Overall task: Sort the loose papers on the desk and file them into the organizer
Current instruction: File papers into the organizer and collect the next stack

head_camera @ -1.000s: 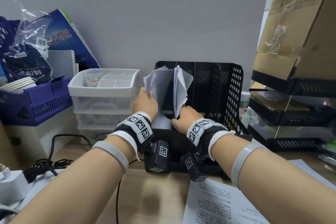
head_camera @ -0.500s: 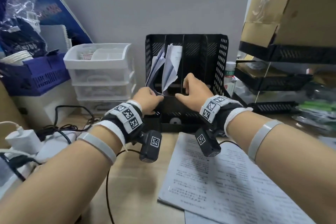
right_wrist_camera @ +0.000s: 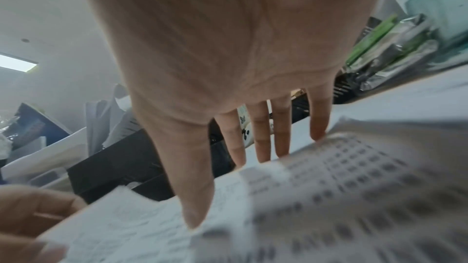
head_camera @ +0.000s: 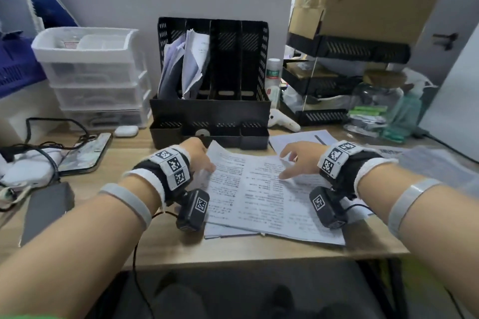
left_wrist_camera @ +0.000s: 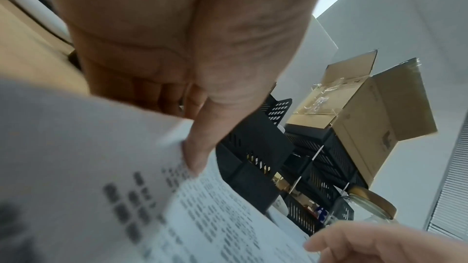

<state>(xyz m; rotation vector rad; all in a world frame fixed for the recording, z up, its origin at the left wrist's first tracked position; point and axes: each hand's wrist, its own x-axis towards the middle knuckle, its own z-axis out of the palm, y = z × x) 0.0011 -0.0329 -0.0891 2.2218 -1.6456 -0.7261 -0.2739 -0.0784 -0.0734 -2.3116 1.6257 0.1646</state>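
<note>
Since the earlier frames both hands have withdrawn from the black organizer (head_camera: pixel 211 80) and come down to the printed sheets (head_camera: pixel 261 194) at the centre of the frame; the camera now looks lower, so the near edge of the table (head_camera: pixel 108 163) shows along the bottom. The papers already filed (head_camera: pixel 185 65) stand unattended in the organizer's two left slots, at upper centre; the two right slots appear vacant.

Left hand (head_camera: pixel 198 156): positioned at the upper left corner of the top sheet. The left wrist view shows the thumb on the printed face and the fingers (left_wrist_camera: pixel 162 95) curled beneath the raised edge, so it pinches that sheet, probably to peel it from those underneath.

Right hand (head_camera: pixel 302 159): fingers (right_wrist_camera: pixel 260 139) straight and spread, holding nothing. Fingertips lie at the sheet's far right edge; firm contact cannot be confirmed owing to blur. In my judgement it is placed to steady the stack or to take the opposite side.

Further loose sheets (head_camera: pixel 300 137) lie behind the right hand, and more at the right edge of the frame. Filing is therefore judged part done. A white drawer unit (head_camera: pixel 90 72) stands at left.
</note>
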